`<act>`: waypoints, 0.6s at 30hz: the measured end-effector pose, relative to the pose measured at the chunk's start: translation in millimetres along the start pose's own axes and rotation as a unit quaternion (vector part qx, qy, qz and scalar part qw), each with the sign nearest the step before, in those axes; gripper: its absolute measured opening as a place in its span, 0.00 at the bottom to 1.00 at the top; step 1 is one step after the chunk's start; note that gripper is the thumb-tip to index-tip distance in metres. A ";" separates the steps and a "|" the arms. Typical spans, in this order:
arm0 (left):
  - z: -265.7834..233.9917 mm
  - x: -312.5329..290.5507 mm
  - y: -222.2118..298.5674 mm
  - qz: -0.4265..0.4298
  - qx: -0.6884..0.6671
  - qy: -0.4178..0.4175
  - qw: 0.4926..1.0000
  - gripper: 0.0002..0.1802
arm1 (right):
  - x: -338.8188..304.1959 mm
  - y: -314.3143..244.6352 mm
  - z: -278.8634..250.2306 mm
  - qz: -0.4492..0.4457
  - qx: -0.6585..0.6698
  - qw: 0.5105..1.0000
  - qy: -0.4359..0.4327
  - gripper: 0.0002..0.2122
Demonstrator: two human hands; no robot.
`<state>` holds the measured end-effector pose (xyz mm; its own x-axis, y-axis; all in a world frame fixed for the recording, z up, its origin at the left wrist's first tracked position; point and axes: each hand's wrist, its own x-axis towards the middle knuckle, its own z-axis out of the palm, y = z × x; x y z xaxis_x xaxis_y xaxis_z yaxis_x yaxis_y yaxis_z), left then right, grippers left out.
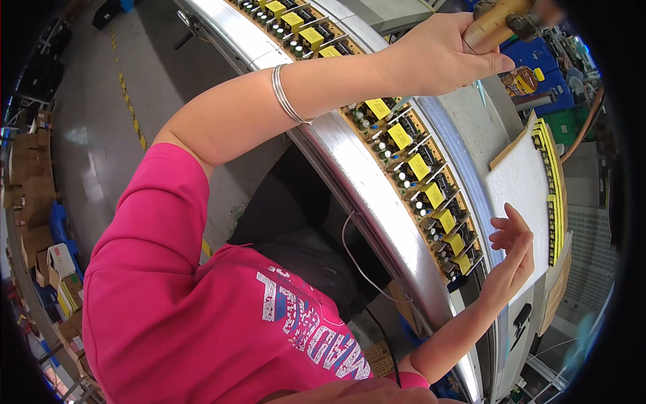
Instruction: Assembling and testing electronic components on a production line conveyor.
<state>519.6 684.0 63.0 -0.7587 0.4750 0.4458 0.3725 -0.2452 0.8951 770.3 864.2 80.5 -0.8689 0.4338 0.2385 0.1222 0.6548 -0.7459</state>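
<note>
My left hand (452,54) reaches far across the bench, its fingers and thumb closed round a tan, wood-like cylinder (494,25) with dark metal fittings. What this cylinder belongs to is blurred at the view's upper edge. Beneath my left forearm runs a long row of circuit boards (418,167), with yellow transformers, green-and-white capacitors and black parts. My right hand (509,259) hovers close to the row's near end, fingers apart and loosely curled, with nothing visible in it. Beside that hand lies a white foam sheet (521,182).
A shiny metal rail (363,182) borders the boards on my side. Another strip of boards with yellow parts (553,195) stands along the foam's far edge. Blue bins (538,60) and a bottle with a yellow cap (528,81) are at the upper right. Boxes (33,202) line the left.
</note>
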 end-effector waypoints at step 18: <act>-27.7 23.9 22.5 -0.043 -0.010 -0.103 0.994 0.14 | 1.6 12.2 -5.5 -0.014 0.005 1.000 0.009 0.28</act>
<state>495.0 666.5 93.5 -0.6605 0.6576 0.3624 0.2997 -0.2117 0.9303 773.0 876.2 75.2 -0.8636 0.4257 0.2701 0.0928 0.6608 -0.7448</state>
